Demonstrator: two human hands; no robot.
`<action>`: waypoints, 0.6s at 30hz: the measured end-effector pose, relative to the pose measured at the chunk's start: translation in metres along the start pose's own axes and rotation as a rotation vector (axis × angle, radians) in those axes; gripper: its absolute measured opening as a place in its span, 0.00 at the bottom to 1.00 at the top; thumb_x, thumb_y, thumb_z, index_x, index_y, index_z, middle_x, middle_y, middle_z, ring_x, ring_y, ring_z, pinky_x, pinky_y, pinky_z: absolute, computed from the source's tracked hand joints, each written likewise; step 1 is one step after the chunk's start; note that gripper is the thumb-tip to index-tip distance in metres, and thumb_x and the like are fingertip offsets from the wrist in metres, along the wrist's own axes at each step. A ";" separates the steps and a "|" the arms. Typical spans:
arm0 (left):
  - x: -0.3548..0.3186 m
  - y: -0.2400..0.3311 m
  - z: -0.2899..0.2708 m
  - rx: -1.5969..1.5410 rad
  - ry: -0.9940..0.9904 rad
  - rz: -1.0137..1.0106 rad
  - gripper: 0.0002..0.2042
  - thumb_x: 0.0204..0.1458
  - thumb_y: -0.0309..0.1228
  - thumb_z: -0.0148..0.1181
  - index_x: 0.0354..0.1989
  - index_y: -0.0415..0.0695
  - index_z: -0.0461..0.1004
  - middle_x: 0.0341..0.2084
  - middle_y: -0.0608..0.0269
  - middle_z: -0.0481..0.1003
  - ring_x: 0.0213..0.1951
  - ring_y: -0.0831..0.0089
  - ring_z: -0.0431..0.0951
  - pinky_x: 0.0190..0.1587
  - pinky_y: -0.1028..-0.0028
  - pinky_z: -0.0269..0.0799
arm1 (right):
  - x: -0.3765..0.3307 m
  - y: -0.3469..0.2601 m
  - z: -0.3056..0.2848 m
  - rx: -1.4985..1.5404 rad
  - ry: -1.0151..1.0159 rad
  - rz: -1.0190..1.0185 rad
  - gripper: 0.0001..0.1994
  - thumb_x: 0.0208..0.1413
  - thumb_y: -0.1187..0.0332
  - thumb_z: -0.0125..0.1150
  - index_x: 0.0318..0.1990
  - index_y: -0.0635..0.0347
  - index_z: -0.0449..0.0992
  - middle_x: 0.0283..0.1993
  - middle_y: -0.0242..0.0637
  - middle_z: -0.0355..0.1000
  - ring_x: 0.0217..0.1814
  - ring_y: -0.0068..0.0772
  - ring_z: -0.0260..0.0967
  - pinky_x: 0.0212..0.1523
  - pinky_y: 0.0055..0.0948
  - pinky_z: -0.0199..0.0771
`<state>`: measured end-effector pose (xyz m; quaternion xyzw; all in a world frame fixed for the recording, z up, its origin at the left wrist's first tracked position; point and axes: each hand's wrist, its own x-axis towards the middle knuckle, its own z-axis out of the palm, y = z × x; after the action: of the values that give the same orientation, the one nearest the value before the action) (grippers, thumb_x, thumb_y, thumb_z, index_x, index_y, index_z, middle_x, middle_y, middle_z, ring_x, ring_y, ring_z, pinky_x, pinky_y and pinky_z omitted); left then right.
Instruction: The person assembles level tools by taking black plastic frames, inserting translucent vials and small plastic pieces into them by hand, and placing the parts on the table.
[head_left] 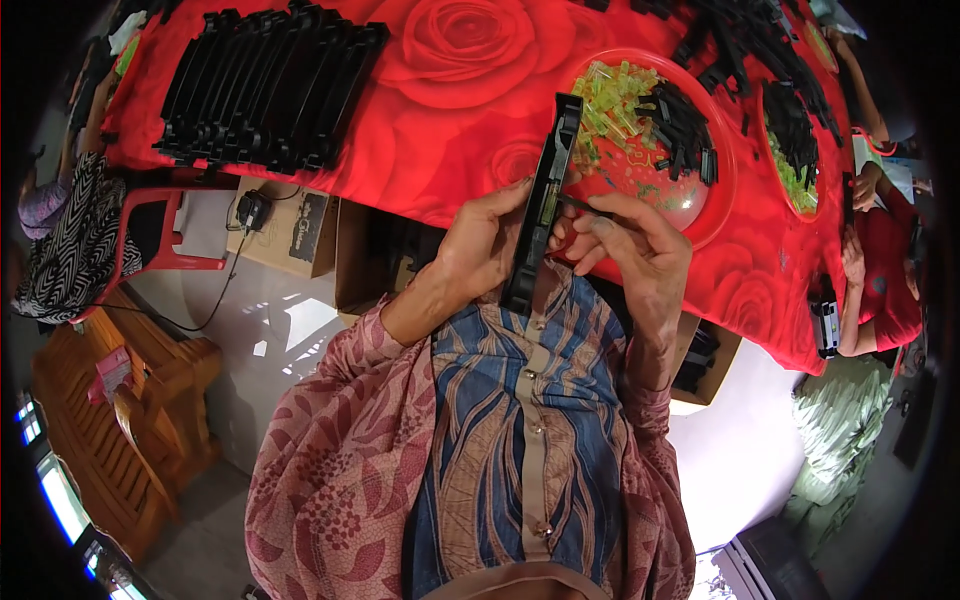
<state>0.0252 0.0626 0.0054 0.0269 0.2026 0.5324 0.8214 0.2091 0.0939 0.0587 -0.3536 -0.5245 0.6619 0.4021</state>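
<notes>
My left hand (472,245) is closed around a long, narrow black plastic housing (541,215), held upright over my lap at the table's front edge. A small yellow-green clear piece sits partway along its channel. To the right of the housing, my right hand (640,250) is closed in a pinch, its fingertips close against the housing's side. A thin dark thing shows at those fingertips; its kind I cannot make out. Just beyond lies a round red tray (722,205) with yellow-green clear pieces (618,95) at its left and small black parts (680,130) at its right.
A row of long black housings (265,90) lies on the red rose-patterned tablecloth (455,150) at far left. More black parts (720,45) are heaped at far right, near a second tray. Cardboard boxes (285,235) stand under the table. Other people work at both sides.
</notes>
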 end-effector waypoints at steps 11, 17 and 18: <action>-0.010 0.000 0.015 0.217 -0.010 0.254 0.16 0.58 0.27 0.57 0.54 0.42 0.66 0.43 0.65 0.74 0.45 0.75 0.75 0.50 0.74 0.71 | -0.001 -0.002 -0.003 -0.056 0.142 -0.152 0.09 0.55 0.85 0.57 0.43 0.73 0.75 0.32 0.41 0.70 0.28 0.27 0.71 0.29 0.21 0.73; -0.008 -0.004 0.007 0.353 -0.080 0.378 0.20 0.54 0.24 0.61 0.56 0.41 0.66 0.47 0.59 0.74 0.51 0.70 0.74 0.57 0.68 0.69 | -0.006 -0.012 -0.002 0.002 0.120 -0.163 0.10 0.54 0.86 0.56 0.44 0.73 0.75 0.39 0.42 0.70 0.31 0.26 0.71 0.31 0.22 0.73; -0.008 -0.006 0.006 0.366 -0.074 0.388 0.20 0.53 0.21 0.61 0.55 0.41 0.67 0.48 0.58 0.74 0.52 0.70 0.74 0.58 0.68 0.68 | -0.008 -0.013 0.000 -0.010 0.128 -0.185 0.10 0.54 0.86 0.56 0.44 0.74 0.75 0.39 0.42 0.70 0.31 0.26 0.71 0.31 0.22 0.73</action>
<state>0.0292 0.0539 0.0117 0.2326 0.2563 0.6333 0.6922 0.2144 0.0885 0.0718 -0.3474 -0.5312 0.5954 0.4925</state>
